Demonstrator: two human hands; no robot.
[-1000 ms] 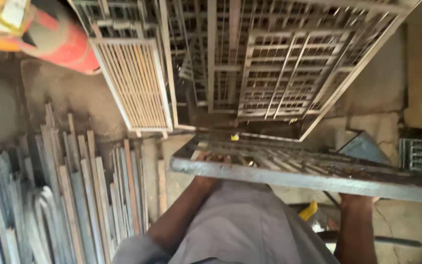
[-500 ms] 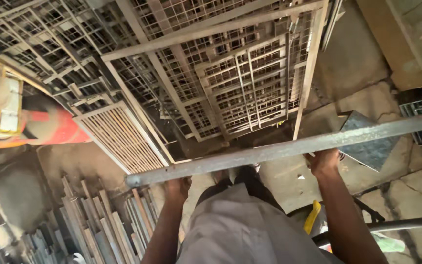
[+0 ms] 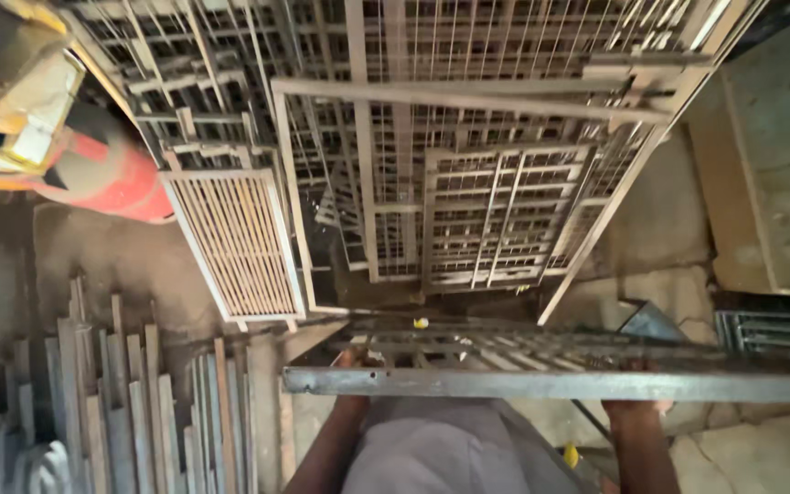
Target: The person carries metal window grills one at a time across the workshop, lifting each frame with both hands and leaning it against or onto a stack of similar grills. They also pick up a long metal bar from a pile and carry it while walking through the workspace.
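I hold a large grey metal grille frame (image 3: 541, 382) flat in front of me, its near edge bar running across the lower part of the view. My left hand (image 3: 356, 359) grips that bar near its left end. My right hand (image 3: 637, 402) grips it further right, mostly hidden under the bar. Both forearms show below the frame, with my grey garment between them.
Several metal grilles and mesh gates (image 3: 468, 174) lean stacked ahead. A smaller slatted grille (image 3: 235, 242) leans at the left. A red gas cylinder (image 3: 116, 174) lies upper left. Upright metal bars (image 3: 112, 402) crowd the lower left. A metal box (image 3: 779, 183) stands right.
The frame I carry has tipped from tilted to nearly level, and my view has swung back toward the stacked grilles. Both hands have kept their grip on the bar.
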